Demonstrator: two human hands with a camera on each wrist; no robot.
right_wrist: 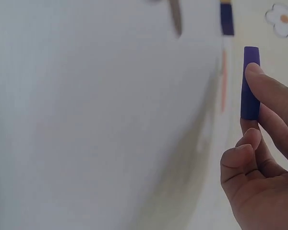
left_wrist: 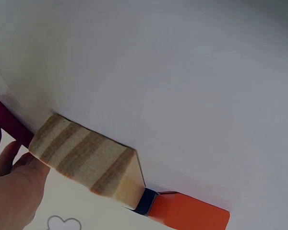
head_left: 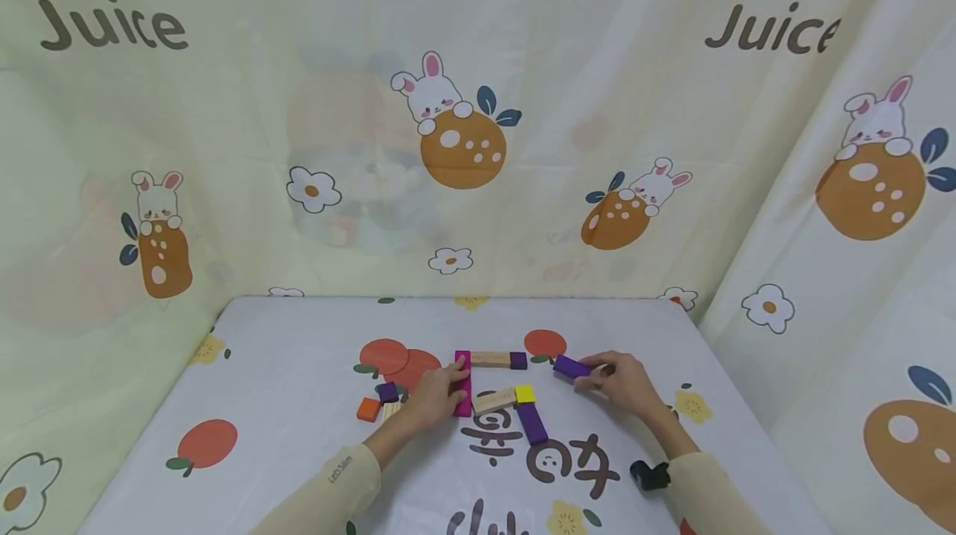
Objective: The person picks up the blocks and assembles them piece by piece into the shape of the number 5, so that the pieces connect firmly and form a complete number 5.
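Observation:
In the head view my left hand (head_left: 429,399) rests its fingertips on a long magenta block (head_left: 464,410) lying on the table. My right hand (head_left: 626,386) pinches a purple block (head_left: 571,367) between thumb and fingers, to the right of the layout. The right wrist view shows this purple block (right_wrist: 250,98) held by its sides. A wooden block (head_left: 490,359) runs from the magenta block's far end to a dark purple cube (head_left: 519,361). Nearer, another wooden block (head_left: 495,401) leads to a yellow block (head_left: 525,394), with a second purple block (head_left: 533,425) angled toward me.
Left of the left hand lie an orange block (head_left: 368,410), a small dark purple block (head_left: 387,391) and a striped wooden block (left_wrist: 86,155), partly hidden in the head view. A black object (head_left: 648,475) sits by the right sleeve. A printed curtain (head_left: 358,253) stands behind the table.

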